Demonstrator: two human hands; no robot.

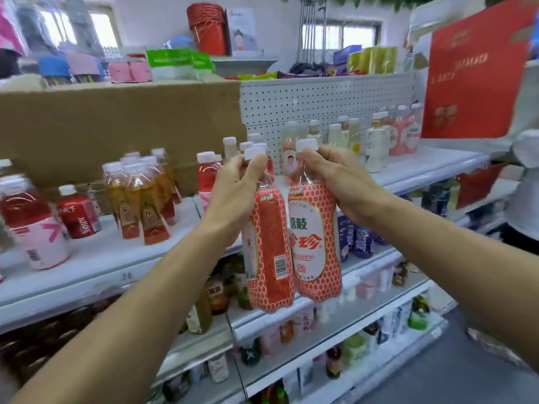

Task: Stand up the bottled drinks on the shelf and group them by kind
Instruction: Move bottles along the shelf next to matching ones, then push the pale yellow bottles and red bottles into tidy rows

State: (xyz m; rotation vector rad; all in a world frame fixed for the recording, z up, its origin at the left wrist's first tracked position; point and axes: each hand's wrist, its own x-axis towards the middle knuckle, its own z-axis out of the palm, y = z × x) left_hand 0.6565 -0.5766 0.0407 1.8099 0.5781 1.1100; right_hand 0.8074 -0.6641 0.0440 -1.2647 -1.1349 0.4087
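Note:
My left hand [233,193] grips the neck of an orange-red patterned bottle [269,258] with a white cap, its barcode facing me. My right hand [341,182] grips the neck of a matching lychee drink bottle [316,246], label towards me. Both hang upright side by side in the air in front of the top shelf [102,266]. On that shelf stand amber tea bottles [140,196], red drinks [77,212] and a pink-labelled bottle [40,234] at left. Pale and pink bottles [379,138] stand at the right by the pegboard.
A brown cardboard box [116,123] backs the shelf's left half, a white pegboard [320,100] the right. Lower shelves [320,322] hold many mixed bottles. A red sign [472,68] hangs at right. A person in white [525,193] stands at the far right edge.

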